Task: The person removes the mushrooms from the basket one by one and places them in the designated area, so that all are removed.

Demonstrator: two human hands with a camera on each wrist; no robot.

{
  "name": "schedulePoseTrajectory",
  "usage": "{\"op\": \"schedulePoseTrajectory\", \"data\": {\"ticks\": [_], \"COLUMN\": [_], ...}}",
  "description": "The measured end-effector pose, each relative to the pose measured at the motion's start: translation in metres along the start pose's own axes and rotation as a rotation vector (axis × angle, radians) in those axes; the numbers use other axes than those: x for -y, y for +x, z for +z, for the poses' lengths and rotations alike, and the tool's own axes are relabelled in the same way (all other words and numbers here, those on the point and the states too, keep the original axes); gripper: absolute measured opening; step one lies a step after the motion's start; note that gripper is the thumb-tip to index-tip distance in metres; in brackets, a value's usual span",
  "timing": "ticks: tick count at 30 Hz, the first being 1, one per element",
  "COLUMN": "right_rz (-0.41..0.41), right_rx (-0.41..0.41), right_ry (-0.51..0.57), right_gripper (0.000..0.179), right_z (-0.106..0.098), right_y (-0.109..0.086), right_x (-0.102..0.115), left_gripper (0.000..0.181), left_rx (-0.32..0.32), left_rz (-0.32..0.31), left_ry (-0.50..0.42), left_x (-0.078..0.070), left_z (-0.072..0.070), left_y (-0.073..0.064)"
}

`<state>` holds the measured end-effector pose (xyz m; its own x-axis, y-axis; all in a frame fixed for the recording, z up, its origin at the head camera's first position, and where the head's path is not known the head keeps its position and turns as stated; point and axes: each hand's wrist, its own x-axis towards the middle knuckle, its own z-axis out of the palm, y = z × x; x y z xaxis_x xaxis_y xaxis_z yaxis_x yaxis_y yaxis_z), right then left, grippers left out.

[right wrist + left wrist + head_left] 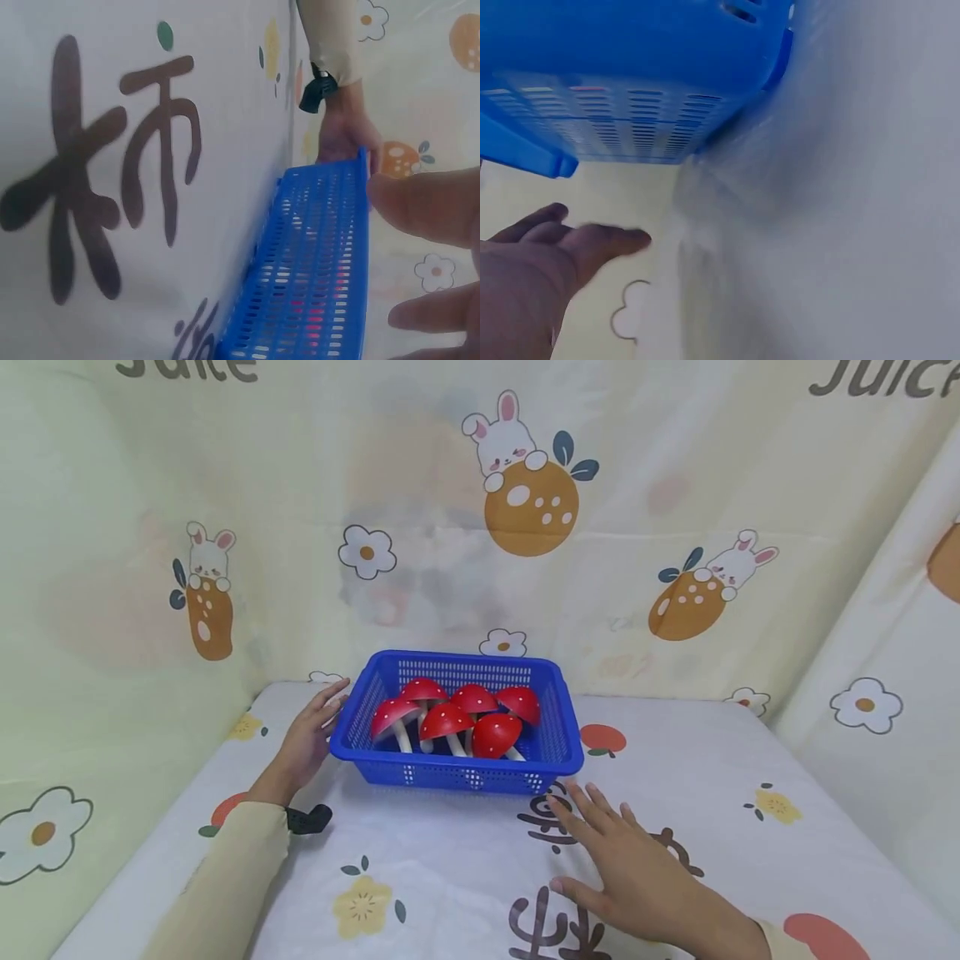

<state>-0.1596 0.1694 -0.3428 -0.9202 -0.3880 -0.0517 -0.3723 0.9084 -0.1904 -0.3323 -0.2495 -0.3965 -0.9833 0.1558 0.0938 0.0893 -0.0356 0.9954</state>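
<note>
Nearest, the right hand (637, 877) is spread wide, empty, by the near right corner of the blue basket (442, 773) on the worktop (442, 860). Left hand (303, 747) next, loosely extended and empty, just beside the left rim. Good handling, I'd judge, wants matched grips, basket level, so six toy mushrooms (446, 720) inside stay put.

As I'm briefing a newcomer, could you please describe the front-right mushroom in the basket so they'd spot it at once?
Inside the blue basket is a front row of three red mushrooms. Take the rightmost mushroom: unlike the other two, its cap tips toward the viewer, stem emerging at lower right.
</note>
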Motion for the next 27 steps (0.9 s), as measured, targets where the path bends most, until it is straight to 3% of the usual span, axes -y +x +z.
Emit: {"op": "schedulePoseTrajectory", "data": {"ticks": [3, 8, 12, 15, 17, 20, 23, 27], "right_rz": [-0.046, -0.135, -0.344, -0.492, -0.530, -0.519, -0.493, -0.466], "right_rx": [-0.061, -0.197, -0.366, -0.425, -0.398, -0.300, -0.213, -0.151], "right_ry": [-0.005, 0.021, 0.085, 0.113, 0.130, 0.157, 0.155, 0.071], "right_gripper": [0.084, 0.066, 0.042, 0.031, 0.029, 0.027, 0.022, 0.023], "right_z": [-0.006, -0.032, -0.049, -0.046, -0.038, -0.024, -0.016, -0.011], "right_y": [0.005, 0.026, 0.068, 0.108, 0.132, 0.156, 0.172, 0.187], "right_x": [-0.001, -0.005, -0.024, -0.041, -0.049, -0.055, -0.055, -0.049], "left_gripper": [0.051, 0.052, 0.050, 0.050, 0.050, 0.050, 0.051, 0.051], "left_rx": [0.020, 0.079, 0.060, 0.035, 0.036, 0.042, 0.051, 0.034], "left_rz": [-0.017, -0.067, -0.077, -0.071, -0.065, -0.063, -0.060, -0.060], "left_ry": [-0.070, -0.047, 0.056, 0.104, 0.102, 0.103, 0.101, 0.089], "left_x": [0.008, 0.015, 0.017, 0.016, 0.016, 0.017, 0.020, 0.019], "left_z": [0.002, 0.005, 0.004, 0.002, 0.002, 0.002, 0.004, 0.005], "left_y": [0.004, 0.004, 0.006, 0.006, 0.007, 0.007, 0.009, 0.008]}}
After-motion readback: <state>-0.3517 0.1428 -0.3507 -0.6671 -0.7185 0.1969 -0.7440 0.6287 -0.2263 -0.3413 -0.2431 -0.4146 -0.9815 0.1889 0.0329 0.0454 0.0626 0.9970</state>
